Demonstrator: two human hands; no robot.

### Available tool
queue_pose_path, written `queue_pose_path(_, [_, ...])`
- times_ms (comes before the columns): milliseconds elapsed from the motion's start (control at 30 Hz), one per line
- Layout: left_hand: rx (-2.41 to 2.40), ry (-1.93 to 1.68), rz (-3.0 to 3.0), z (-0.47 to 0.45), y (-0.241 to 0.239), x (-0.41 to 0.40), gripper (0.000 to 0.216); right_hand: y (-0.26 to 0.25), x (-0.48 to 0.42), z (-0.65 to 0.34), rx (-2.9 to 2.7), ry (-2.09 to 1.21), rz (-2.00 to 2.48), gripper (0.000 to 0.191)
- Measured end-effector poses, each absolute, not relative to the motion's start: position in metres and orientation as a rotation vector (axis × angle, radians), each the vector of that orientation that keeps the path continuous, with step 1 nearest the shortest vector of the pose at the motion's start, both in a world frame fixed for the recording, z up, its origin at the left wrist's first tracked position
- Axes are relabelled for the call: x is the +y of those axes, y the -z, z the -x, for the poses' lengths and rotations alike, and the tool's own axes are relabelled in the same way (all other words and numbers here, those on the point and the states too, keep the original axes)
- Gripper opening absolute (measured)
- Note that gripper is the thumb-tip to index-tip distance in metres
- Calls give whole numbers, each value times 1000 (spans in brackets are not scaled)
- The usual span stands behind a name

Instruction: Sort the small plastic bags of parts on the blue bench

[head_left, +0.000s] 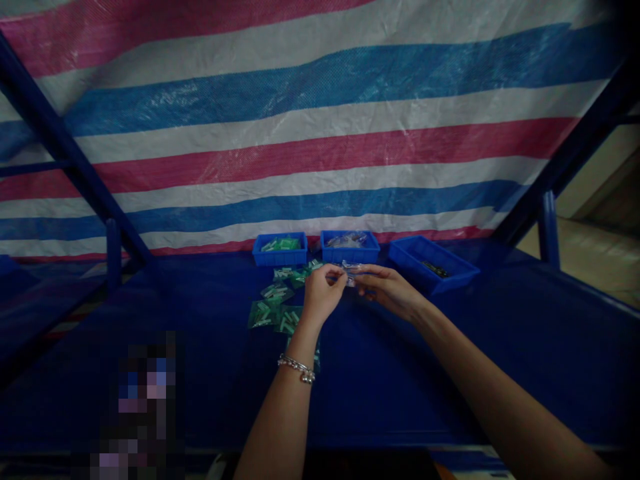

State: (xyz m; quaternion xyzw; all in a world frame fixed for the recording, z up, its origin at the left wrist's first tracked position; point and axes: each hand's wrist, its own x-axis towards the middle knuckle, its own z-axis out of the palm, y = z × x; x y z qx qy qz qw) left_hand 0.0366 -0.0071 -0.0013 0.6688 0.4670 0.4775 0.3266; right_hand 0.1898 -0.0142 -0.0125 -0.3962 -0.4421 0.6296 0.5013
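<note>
Over the middle of the blue table, both hands meet at a small clear plastic bag [351, 273]. My left hand [326, 287] pinches the bag's left side between thumb and fingers; a silver bracelet [297, 367] circles that wrist. From the right, my right hand [387, 287] grips the other side of the bag, its fingers pointing left. What the bag contains is too small to make out. Just left of my left hand lie several small clear bags with pale sticks on green [273, 308], partly covered by my left forearm.
Three blue bins line the back of the table: one with green packets [280, 257], one with clear plastic bags [350, 255], and an angled one with dark small parts [440, 275]. Behind them hangs a striped tarp [310, 153], between slanted blue frame posts [75, 167]. A blurred-out patch covers the lower left.
</note>
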Motion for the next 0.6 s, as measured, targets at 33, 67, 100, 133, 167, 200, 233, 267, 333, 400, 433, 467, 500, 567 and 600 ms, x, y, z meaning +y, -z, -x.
queue_pose_path(33, [1220, -1249, -1750, -37, 0, -8, 9, 12, -14, -190, -1074, -1518, 955, 24])
queue_pose_path(67, [1224, -1246, -1751, -37, -2, -9, 9, 13, -14, -190, -1078, -1514, 952, 23])
queue_pose_path(100, [1238, -1242, -1756, -36, -3, -10, 9, 13, -14, -190, -1081, -1508, 947, 23])
queue_pose_path(133, [1260, -1243, -1760, -36, -3, -11, 11, 13, -14, -190, -1082, -1501, 941, 23])
queue_pose_path(167, [1287, -1254, -1762, -36, -3, -10, 12, 13, -14, -190, -1078, -1490, 935, 22])
queue_pose_path(200, [1316, -1273, -1757, -36, -3, -10, 14, 14, -13, -190, -1071, -1474, 930, 22])
queue_pose_path(233, [1346, -1294, -1743, -35, -2, -9, 14, 14, -12, -191, -1062, -1452, 927, 22])
queue_pose_path(267, [1376, -1307, -1715, -35, 0, -7, 14, 15, -11, -191, -1054, -1428, 927, 22])
queue_pose_path(333, [1415, -1268, -1606, -35, 1, -6, 20, 16, -10, -191, -1051, -1382, 930, 21])
queue_pose_path(400, [1378, -1164, -1438, -35, 1, -6, 33, 16, -10, -191, -1073, -1358, 925, 20])
queue_pose_path(433, [1325, -1114, -1350, -35, 0, -7, 39, 16, -10, -191, -1086, -1351, 921, 20])
queue_pose_path(467, [1264, -1074, -1271, -36, -2, -9, 42, 16, -10, -191, -1097, -1345, 915, 20])
queue_pose_path(500, [1207, -1051, -1208, -36, -4, -11, 43, 16, -10, -190, -1107, -1342, 908, 19])
queue_pose_path(567, [1133, -1031, -1149, -35, -7, -14, 36, 16, -11, -190, -1124, -1344, 893, 17])
queue_pose_path(600, [1115, -1030, -1142, -35, -8, -15, 30, 16, -11, -190, -1136, -1351, 886, 16])
